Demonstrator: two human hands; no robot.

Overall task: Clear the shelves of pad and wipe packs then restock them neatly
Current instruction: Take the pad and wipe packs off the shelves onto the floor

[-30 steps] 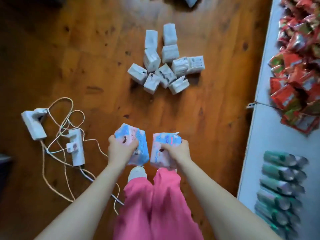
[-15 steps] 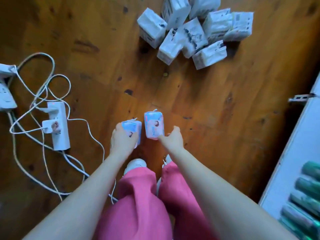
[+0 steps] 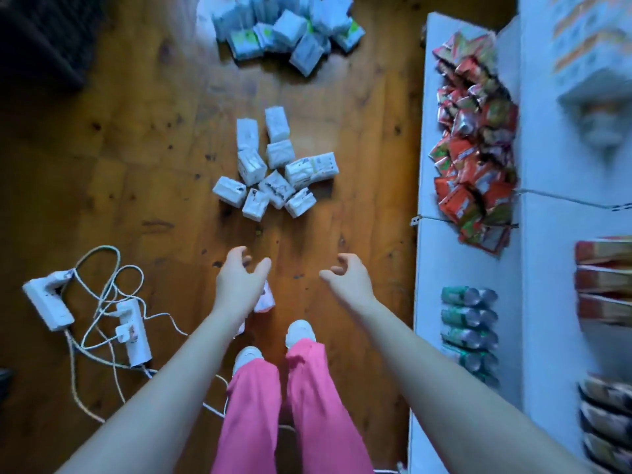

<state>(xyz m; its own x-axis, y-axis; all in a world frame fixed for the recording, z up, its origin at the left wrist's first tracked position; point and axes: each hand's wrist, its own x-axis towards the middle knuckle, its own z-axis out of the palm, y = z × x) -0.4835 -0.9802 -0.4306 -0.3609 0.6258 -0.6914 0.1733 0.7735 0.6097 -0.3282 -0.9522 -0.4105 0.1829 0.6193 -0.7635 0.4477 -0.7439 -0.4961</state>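
The floor is brown wood with dark spots. In the middle of it lies a bunch of small white packs, all close together and touching. Far up, at the top edge, there is another pile of blue and green packs. One pink pack lies on the floor near the feet, and it is partly hidden under the left hand, so only a bit of it shows.

The left hand hangs over the floor with its fingers loosely bent, and it holds nothing. The right hand is beside it, a little apart, with its fingers bent the same way and nothing in it. Both arms reach forward and down.

Below the hands are pink trousers and white shoes.

On the left lie two white plug strips with a tangle of white cords between them.

On the right stands a white shelf. It has a heap of red packets on it, and nearer, a row of green tubes lying side by side. Blurry boxes show at the far right edge
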